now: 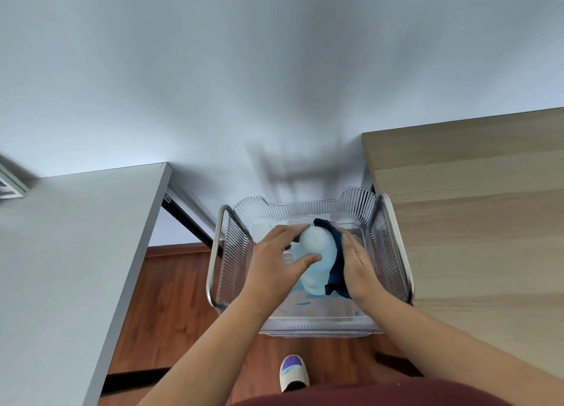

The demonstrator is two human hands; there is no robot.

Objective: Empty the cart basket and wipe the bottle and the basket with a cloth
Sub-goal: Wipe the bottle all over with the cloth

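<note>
The bottle, pale blue with a rounded top, sits inside the clear ribbed basket of the cart, near its middle and between the person's two hands. The left hand grips it from the left: its fingers curl over the top of the bottle and its thumb lies across the near side. The right hand is on the opposite side, fingers fairly straight and close together, pressing a dark blue cloth flat against the bottle's right flank. The cloth runs from the top of the bottle down along that side, and a loose corner hangs out below the palm. Whether the bottle stands on the basket floor or is lifted slightly off it cannot be told. Blue smears mark the basket floor just in front of the bottle. A metal handle curves along the basket's left side. A grey table stands to the left of the cart and a light wooden surface to the right. Below lies a reddish wood floor, with a pale slipper near the basket's front edge.
</note>
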